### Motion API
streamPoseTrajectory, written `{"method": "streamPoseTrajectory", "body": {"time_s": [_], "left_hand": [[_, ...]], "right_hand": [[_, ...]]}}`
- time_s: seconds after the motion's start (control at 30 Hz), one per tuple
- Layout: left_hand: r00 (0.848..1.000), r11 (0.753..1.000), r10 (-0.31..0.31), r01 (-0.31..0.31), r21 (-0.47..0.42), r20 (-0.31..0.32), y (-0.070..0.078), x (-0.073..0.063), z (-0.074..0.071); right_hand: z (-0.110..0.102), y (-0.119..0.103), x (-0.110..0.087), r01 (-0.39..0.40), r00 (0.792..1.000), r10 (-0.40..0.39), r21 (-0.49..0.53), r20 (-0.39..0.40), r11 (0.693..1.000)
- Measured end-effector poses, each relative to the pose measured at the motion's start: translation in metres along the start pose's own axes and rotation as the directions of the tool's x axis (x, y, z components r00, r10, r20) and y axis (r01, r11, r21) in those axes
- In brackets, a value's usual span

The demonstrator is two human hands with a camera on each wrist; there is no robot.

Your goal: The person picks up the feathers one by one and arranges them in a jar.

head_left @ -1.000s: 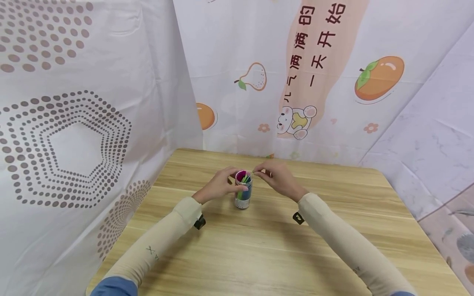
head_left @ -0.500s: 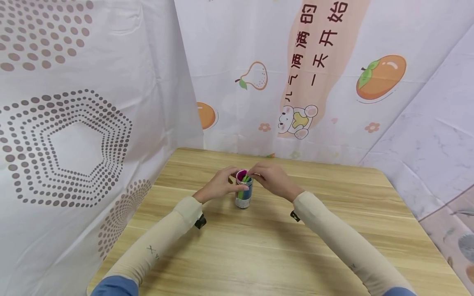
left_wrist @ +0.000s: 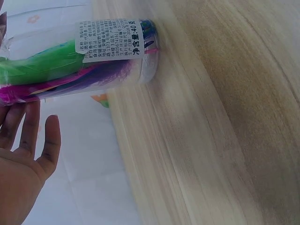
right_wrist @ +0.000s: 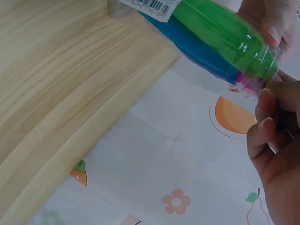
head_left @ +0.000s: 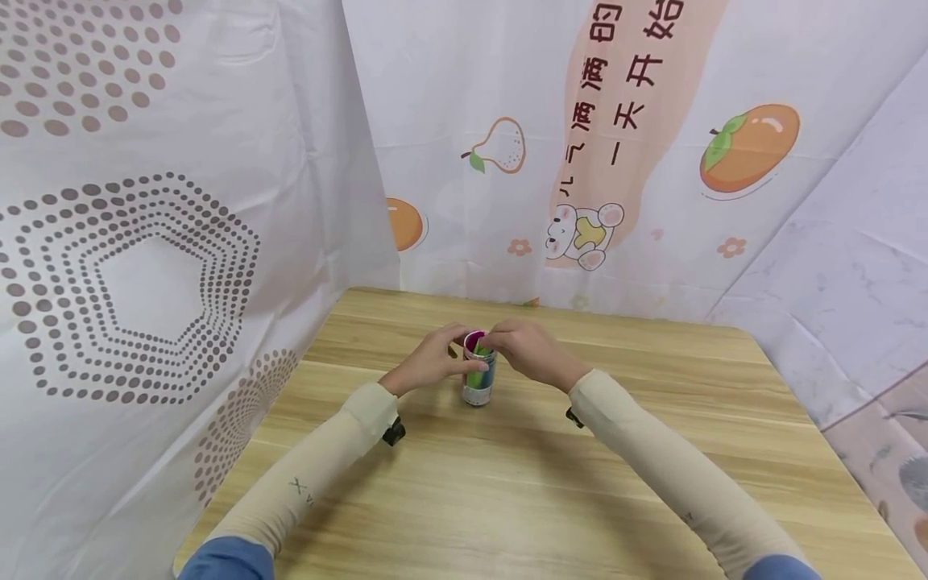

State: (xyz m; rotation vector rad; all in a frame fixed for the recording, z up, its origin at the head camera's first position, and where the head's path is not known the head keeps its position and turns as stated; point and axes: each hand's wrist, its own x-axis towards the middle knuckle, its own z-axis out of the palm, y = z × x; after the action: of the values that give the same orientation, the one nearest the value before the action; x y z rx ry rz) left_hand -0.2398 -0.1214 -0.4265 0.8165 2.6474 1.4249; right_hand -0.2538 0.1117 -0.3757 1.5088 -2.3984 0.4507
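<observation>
A clear plastic jar (head_left: 478, 395) with a white printed label (left_wrist: 112, 41) stands upright on the wooden table. My left hand (head_left: 432, 359) grips it near the top, thumb across the near side. Inside lie long, soft-looking coloured pieces: a green one (right_wrist: 211, 33), a blue one (right_wrist: 201, 51), plus magenta and purple (left_wrist: 110, 72). At the jar's mouth are the bent fingers of my right hand (head_left: 535, 351), thumb and forefinger close together right at the rim. I cannot tell whether they pinch one of the pieces; the fingertips are partly hidden.
The wooden table (head_left: 449, 499) ends at a white printed curtain (head_left: 449, 266) just behind the jar. Another patterned sheet (head_left: 152, 298) hangs along the left side, and a pale one (head_left: 863, 266) along the right. Dark wrist devices (head_left: 394, 432) sit below both cuffs.
My right hand has moved left, from just beside the jar to its mouth, the fingers now reaching at the rim. My left hand keeps its grip and the jar stays in place.
</observation>
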Motion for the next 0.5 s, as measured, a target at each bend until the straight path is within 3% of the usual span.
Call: {"method": "streamPoseTrajectory", "body": {"time_s": [0.27,0.5], "left_hand": [[1.000,1.000,-0.006,0.006,-0.012,0.009,-0.004,-0.005,0.006],[1.000,0.999,-0.011,0.011,0.051,0.004,-0.010,-0.004,0.001]], "right_hand": [[0.002,0.002,-0.016,-0.063,0.997,0.066,0.113,-0.026,0.992],[-0.002,0.010,-0.037,-0.062,0.979,0.093,0.169,-0.182,0.984]]}}
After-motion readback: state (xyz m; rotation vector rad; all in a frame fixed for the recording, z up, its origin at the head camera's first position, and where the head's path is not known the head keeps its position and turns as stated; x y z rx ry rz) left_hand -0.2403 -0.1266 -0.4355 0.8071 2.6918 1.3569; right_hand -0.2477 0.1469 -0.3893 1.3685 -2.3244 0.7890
